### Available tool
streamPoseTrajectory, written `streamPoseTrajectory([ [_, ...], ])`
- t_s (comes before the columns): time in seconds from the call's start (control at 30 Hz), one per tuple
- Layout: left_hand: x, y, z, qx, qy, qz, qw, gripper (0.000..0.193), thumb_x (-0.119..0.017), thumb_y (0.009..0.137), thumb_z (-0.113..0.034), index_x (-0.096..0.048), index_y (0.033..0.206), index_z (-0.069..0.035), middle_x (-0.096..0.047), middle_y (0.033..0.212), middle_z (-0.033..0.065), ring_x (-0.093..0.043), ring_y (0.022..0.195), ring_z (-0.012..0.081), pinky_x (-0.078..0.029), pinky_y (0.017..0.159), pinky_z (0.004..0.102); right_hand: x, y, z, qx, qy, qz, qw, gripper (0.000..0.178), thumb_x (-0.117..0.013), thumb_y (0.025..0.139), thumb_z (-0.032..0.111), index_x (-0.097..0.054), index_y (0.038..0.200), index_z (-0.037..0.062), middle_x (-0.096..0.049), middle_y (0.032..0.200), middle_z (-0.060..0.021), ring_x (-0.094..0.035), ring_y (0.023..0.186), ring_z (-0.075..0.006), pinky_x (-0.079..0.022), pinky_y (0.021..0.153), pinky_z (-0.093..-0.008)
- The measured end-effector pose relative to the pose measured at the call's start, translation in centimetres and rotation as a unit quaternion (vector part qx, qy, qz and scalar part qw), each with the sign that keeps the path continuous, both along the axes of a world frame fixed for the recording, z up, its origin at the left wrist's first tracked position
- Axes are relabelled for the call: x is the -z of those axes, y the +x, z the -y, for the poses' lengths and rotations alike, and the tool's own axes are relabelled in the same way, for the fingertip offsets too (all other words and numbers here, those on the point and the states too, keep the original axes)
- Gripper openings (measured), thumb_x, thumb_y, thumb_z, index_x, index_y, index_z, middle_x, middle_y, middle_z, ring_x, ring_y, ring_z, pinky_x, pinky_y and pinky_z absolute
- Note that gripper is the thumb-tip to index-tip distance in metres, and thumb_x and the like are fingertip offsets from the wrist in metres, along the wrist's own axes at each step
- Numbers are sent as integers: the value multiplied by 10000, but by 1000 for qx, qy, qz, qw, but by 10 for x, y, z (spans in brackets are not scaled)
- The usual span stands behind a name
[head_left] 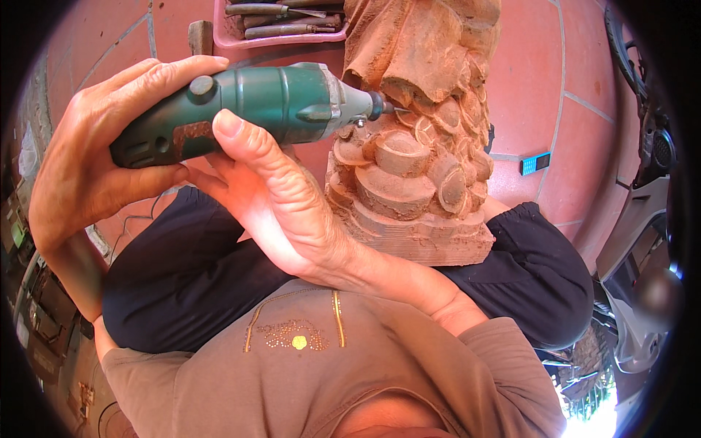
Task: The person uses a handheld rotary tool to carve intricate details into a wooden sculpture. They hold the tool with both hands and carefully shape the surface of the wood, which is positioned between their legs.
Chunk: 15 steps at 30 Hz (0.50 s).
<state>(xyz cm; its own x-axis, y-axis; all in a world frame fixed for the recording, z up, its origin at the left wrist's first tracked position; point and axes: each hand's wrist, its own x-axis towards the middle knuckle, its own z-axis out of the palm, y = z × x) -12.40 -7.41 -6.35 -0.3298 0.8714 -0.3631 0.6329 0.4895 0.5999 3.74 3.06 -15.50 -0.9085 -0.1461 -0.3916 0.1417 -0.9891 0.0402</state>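
Note:
A green electric die grinder (263, 102) lies almost level across the left half of the view. My left hand (95, 153) is wrapped round its rear end. From below, my right hand (281, 190) grips the body, its thumb pressed on the near side and its other fingers mostly hidden underneath. The thin bit at the grinder's nose points right and meets the reddish-brown wood carving (398, 175) just below a draped fold; whether it cuts cannot be made out. Rounded coin-like and ingot-like shapes cover the carving's lower part above a squared base, which stands between my legs.
Beyond the grinder, a pink plastic basket (281, 40) holds several wood-handled chisels. A wooden mallet-like piece (201, 38) stands beside it. On the red tiles at right lies a small blue phone (535, 163). Part of a motorbike (650, 168) edges the right side. A cord runs at left.

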Motion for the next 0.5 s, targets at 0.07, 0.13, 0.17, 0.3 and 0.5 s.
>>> streamPoseTrajectory([
  [0.07, -2, 2, 1, -5, -4, 0, 1000, 874, -780, 541, -112, -575, 1388, -45, -607, 980, 162, -633, 864, 351, -519, 806, 415, -4, 1, 0, 3, 0, 5, 1000, 502, -698, 982, 352, -507, 1380, 115, -604, 1304, -57, -559, 1254, -207, -400, 1139, -453],
  [0.13, -3, 5, 1, -13, -9, 4, 1000, 873, -784, 545, -117, -573, 1389, -44, -606, 977, 164, -631, 863, 354, -518, 808, 416, -3, 1, 1, 7, 2, 6, 1000, 497, -697, 983, 343, -507, 1382, 116, -600, 1309, -58, -555, 1262, -203, -401, 1139, -451],
  [0.17, -4, 6, 0, -16, -12, 5, 1000, 871, -787, 548, -119, -573, 1389, -45, -606, 975, 165, -632, 864, 358, -517, 809, 418, -3, 2, 2, 10, 3, 7, 1000, 494, -696, 983, 339, -507, 1382, 116, -597, 1312, -58, -553, 1266, -201, -401, 1139, -450],
  [0.3, -8, 12, 1, -20, -25, -5, 999, 867, -800, 557, -132, -572, 1390, -49, -609, 967, 171, -636, 872, 375, -516, 813, 425, -9, 5, 1, 22, 15, 18, 999, 488, -693, 985, 316, -502, 1387, 117, -588, 1322, -53, -553, 1263, -194, -404, 1135, -445],
  [0.5, -29, 29, -1, -24, -33, -13, 999, 881, -811, 565, -167, -562, 1402, -46, -614, 966, 177, -639, 861, 385, -514, 798, 430, -21, 15, 0, 28, 13, 13, 999, 467, -699, 981, 291, -510, 1371, 118, -588, 1320, -42, -560, 1247, -178, -433, 1094, -442],
])
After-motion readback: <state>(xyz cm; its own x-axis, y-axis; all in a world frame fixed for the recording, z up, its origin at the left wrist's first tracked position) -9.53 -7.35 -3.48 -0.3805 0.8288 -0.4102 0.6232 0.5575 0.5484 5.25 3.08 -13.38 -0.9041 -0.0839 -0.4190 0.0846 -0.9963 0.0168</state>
